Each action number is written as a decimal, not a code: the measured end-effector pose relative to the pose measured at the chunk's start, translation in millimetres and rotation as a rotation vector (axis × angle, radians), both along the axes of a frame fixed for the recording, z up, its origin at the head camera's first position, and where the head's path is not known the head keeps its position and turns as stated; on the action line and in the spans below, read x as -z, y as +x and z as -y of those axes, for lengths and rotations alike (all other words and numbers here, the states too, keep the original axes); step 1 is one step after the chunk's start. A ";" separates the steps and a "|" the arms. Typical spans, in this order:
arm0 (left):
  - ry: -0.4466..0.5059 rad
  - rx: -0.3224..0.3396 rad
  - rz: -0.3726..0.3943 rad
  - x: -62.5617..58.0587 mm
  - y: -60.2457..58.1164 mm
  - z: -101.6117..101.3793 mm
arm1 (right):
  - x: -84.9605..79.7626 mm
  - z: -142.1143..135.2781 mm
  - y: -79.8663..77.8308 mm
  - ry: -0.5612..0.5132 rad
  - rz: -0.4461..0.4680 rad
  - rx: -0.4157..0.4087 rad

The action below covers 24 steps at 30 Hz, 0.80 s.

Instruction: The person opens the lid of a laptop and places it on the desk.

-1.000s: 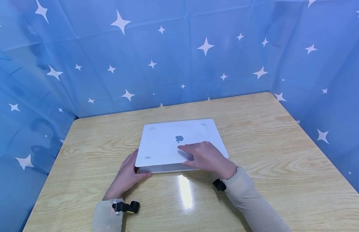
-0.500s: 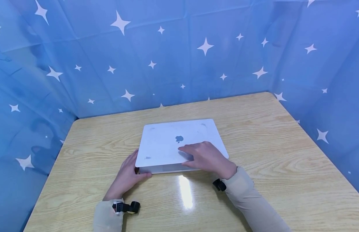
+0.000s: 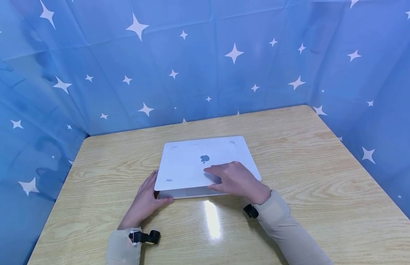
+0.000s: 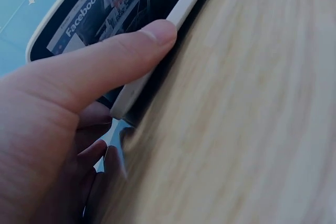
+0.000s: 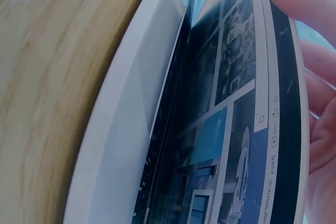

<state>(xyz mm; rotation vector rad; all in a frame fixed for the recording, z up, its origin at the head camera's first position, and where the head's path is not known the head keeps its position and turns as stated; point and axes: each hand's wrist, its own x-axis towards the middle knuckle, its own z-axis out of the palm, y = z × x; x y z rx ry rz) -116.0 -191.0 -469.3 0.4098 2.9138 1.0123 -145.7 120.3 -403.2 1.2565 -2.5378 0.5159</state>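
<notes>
Count one laptop (image 3: 195, 175), two hands, two pale sleeves (image 3: 284, 228), two black wrist cameras (image 3: 154, 237) and many white stars (image 3: 137, 26) on the blue curtain (image 3: 198, 55). Sits near the middle of the wood-grain worktop (image 3: 324, 165), lid (image 3: 185, 158) tilted low over the base (image 5: 118, 119) with a narrow wedge between. At the left front corner, left hand (image 3: 145, 200) with fingers clamped on the base: thumb (image 4: 142, 45) along the front edge, the rest against the side; cannot tell how far underneath. On the lid, right hand (image 3: 236, 182), index finger stretched across the top, thumb at the front edge, pinching the lid between. Matches the frame from half a second ago almost exactly: same lid angle, same placement of both hands, same grips. Bears one dark Apple logo (image 3: 205, 158) on the lid, just beyond the right index fingertip. Reads “Facebook” on the lit screen (image 5: 231, 119) in the left wrist view; in the right wrist view, “12%” beside a battery symbol, then “Spell it” and “On thursday after”, cut off at the bottom.
</notes>
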 end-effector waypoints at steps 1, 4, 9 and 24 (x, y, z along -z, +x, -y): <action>0.002 -0.002 0.005 -0.1 0.4 -0.2 | 0.2 -0.1 0.0 -0.001 -0.002 0.000; 0.003 0.000 0.009 -0.4 0.4 -0.3 | 0.8 -0.2 -0.5 -0.006 -0.018 -0.005; -0.004 0.002 0.010 -1.0 0.0 0.1 | 0.9 -0.3 -1.3 -0.023 -0.051 -0.010; -0.012 -0.009 0.019 -0.6 -0.1 1.2 | -2.5 0.6 0.5 -0.096 -0.108 -0.005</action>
